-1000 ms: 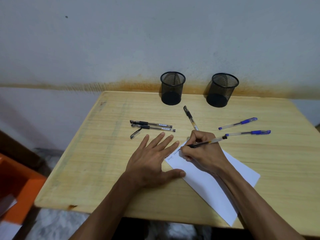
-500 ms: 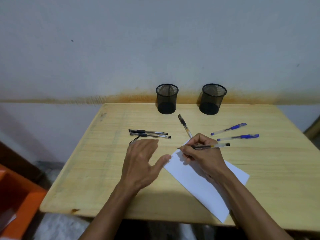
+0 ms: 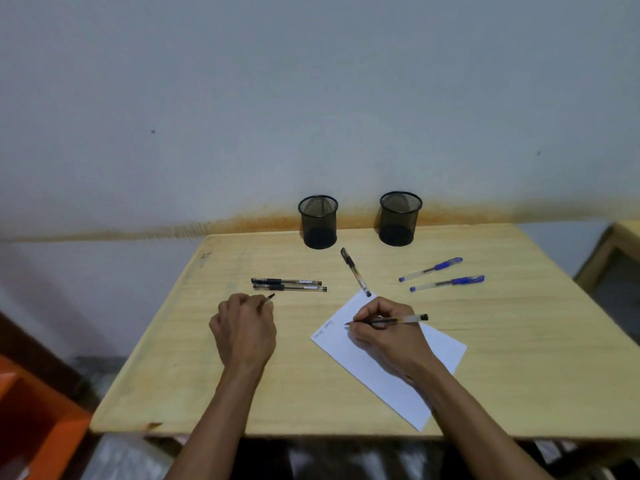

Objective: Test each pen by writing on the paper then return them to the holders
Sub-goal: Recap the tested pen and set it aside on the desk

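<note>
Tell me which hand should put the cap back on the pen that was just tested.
Left, probably. The left hand is closed over the loose cap, just below the two black pens. The right hand only needs to hold the uncapped pen steady over the paper.

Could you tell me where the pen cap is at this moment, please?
In the head view the pen cap is in the left hand, just below the two black pens, left of the paper.

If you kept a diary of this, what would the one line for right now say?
right hand: holds uncapped pen, tip on paper | left hand: closed on pen cap | holders: look empty
</note>
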